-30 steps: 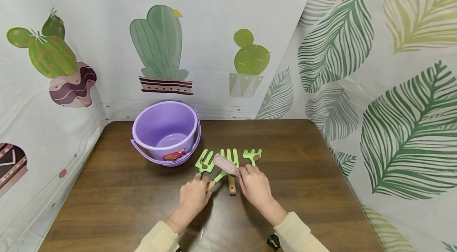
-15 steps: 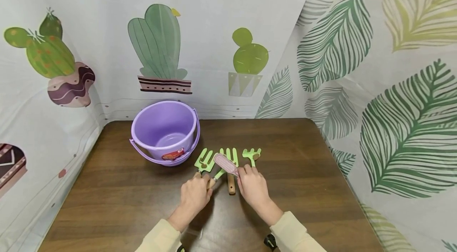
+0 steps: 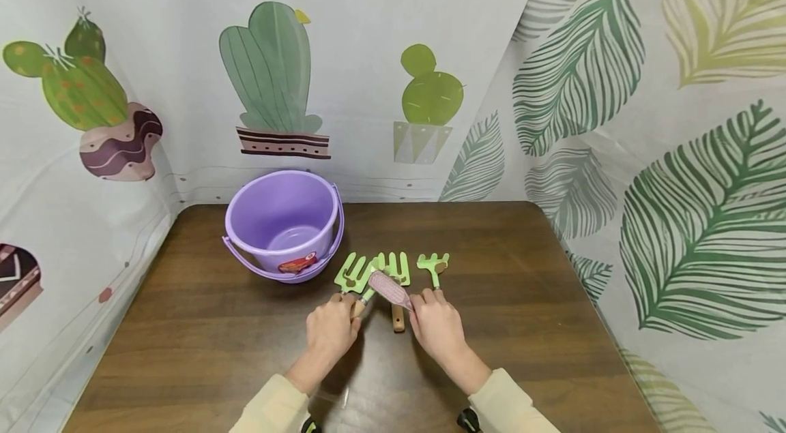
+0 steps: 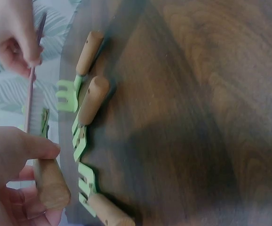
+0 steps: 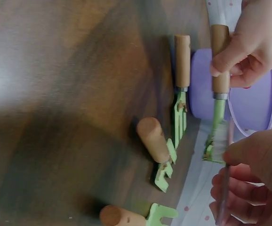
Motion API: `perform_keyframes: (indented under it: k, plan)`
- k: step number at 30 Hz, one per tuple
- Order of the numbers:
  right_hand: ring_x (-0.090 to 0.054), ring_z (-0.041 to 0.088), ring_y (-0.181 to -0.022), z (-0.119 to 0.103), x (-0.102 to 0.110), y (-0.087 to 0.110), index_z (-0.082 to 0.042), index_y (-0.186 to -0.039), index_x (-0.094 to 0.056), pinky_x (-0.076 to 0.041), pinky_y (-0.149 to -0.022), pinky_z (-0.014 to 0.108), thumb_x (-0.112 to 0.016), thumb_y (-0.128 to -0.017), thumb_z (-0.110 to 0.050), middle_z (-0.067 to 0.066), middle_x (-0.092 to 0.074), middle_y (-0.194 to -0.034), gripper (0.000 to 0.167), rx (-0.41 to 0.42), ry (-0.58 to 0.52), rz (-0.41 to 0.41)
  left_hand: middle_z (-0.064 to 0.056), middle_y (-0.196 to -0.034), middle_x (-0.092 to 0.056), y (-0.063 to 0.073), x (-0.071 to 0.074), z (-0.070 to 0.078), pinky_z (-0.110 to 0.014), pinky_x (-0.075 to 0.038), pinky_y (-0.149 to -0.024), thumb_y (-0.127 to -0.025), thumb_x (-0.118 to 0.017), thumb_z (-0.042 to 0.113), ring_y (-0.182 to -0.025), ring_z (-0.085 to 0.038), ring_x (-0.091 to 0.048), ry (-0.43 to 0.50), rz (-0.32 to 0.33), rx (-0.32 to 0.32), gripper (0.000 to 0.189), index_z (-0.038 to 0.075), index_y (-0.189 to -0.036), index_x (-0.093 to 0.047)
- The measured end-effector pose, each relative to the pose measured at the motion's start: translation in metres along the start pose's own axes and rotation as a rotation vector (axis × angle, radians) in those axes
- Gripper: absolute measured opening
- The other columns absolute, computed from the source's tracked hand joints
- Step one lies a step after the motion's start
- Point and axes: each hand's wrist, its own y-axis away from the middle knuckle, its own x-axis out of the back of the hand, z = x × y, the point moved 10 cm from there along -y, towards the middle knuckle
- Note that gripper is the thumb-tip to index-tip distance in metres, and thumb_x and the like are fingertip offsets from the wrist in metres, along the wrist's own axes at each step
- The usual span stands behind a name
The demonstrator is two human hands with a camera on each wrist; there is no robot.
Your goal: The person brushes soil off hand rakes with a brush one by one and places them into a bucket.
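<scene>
My left hand (image 3: 328, 331) grips the wooden handle of a small green garden tool (image 5: 220, 85), held up off the table with brown dirt on its head. My right hand (image 3: 441, 325) pinches the handle of a pink brush (image 3: 389, 288). In the right wrist view, the brush's white bristles (image 5: 219, 141) are against the tool's head and hide most of it. Below lie a green fork (image 3: 351, 275) at the left, another fork (image 4: 94, 100) in the middle, and a small rake (image 3: 435, 269) at the right, all wooden-handled with brown spots on the green heads.
A purple bucket (image 3: 291, 215) with its handle folded down stands at the table's back left, behind the left fork. The brown table (image 3: 522, 324) ends at a printed cloth wall (image 3: 368, 78) at the back and sides.
The brush has shifted slightly toward me along the tool, so the tool's tip shows above it. My left hand has moved a little left and turned the tool steeper.
</scene>
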Motion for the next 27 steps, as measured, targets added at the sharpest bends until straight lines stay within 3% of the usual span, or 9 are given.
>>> perform_keyframes:
  k: [4, 12, 20, 27]
  plan:
    - [-0.059, 0.025, -0.075, 0.001, 0.001, 0.006, -0.007, -0.087, -0.067, -0.051, -0.052, 0.032, -0.075, -0.068, -0.016, 0.006, -0.058, -0.075, 0.022, 0.019, -0.007, 0.001, -0.004, -0.072, -0.058, -0.001, -0.001, -0.006, -0.038, -0.044, -0.042, -0.064, -0.079, 0.026, -0.052, -0.029, -0.059, 0.011, -0.008, 0.005, 0.030, 0.013, -0.083, -0.060]
    - [-0.053, 0.020, -0.061, 0.007, 0.008, 0.014, -0.008, -0.087, -0.065, -0.046, -0.047, 0.032, -0.075, -0.066, -0.014, 0.006, -0.056, -0.078, 0.024, 0.035, -0.014, 0.037, -0.005, -0.074, -0.059, -0.001, -0.005, -0.011, -0.036, -0.043, -0.041, -0.065, -0.079, 0.028, -0.051, -0.026, -0.057, 0.000, -0.034, 0.009, 0.033, 0.012, -0.086, -0.060]
    - [-0.056, 0.020, -0.065, 0.006, 0.008, 0.003, -0.008, -0.090, -0.066, -0.048, -0.051, 0.033, -0.073, -0.069, -0.013, 0.003, -0.057, -0.076, 0.022, 0.031, -0.071, 0.067, -0.004, -0.079, -0.058, 0.003, -0.003, -0.002, -0.040, -0.045, -0.043, -0.063, -0.079, 0.029, -0.055, -0.030, -0.060, -0.010, -0.010, -0.024, 0.034, 0.013, -0.083, -0.058]
    - [-0.056, 0.021, -0.063, -0.001, 0.003, -0.006, -0.008, -0.090, -0.067, -0.048, -0.050, 0.033, -0.075, -0.069, -0.014, 0.003, -0.058, -0.076, 0.023, 0.033, -0.049, 0.068, -0.005, -0.079, -0.055, 0.006, -0.006, 0.004, -0.040, -0.046, -0.043, -0.062, -0.080, 0.031, -0.055, -0.029, -0.061, -0.027, 0.005, -0.032, 0.035, 0.014, -0.081, -0.057]
